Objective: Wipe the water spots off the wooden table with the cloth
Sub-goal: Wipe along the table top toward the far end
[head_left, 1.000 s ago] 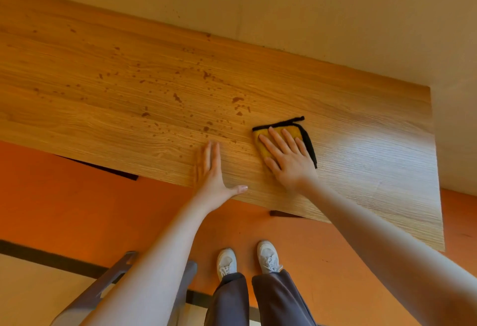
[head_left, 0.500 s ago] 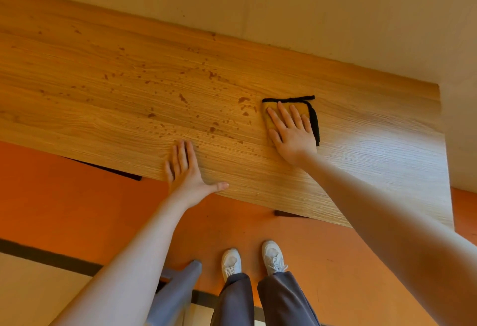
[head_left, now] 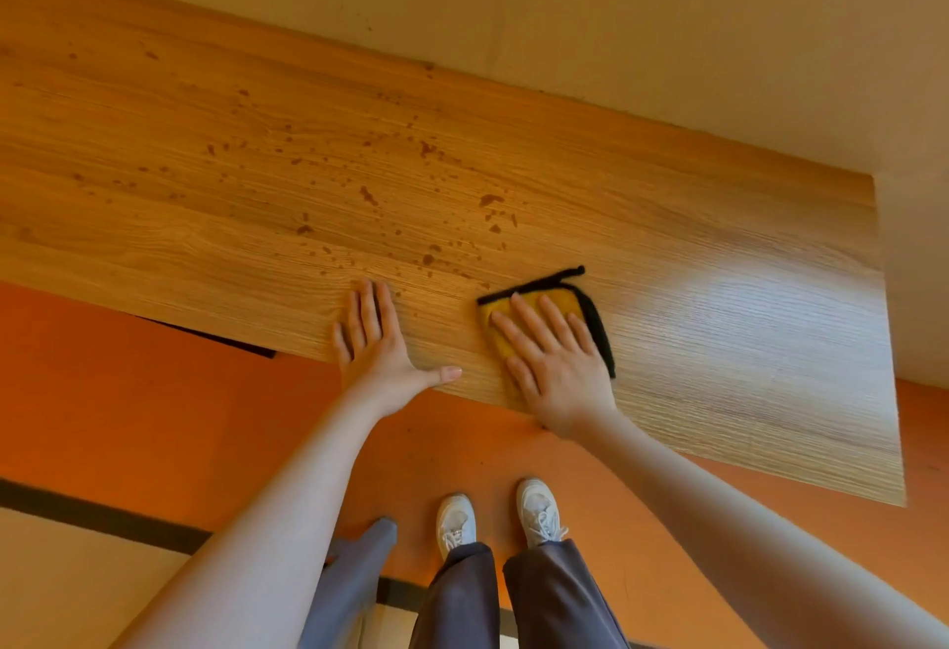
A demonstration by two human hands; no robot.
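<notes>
The wooden table (head_left: 719,319) runs across the view against a beige wall. Dark water spots (head_left: 426,206) speckle its middle and left part; the right part looks dry with a light sheen. A yellow cloth (head_left: 552,300) with a black border lies near the table's front edge. My right hand (head_left: 552,355) presses flat on it with straight, spread fingers and covers most of it. My left hand (head_left: 380,340) rests flat on the bare wood at the front edge, just left of the cloth, thumb pointing toward it.
An orange floor (head_left: 154,412) lies below the table's front edge, with a dark stripe and a paler area at the lower left. My white shoes (head_left: 454,520) stand close to the table. A grey chair part (head_left: 354,576) sits at my left leg.
My right hand has drawn the cloth back from the table's middle toward the front edge. My left hand has shifted right along the edge, closer to the cloth.
</notes>
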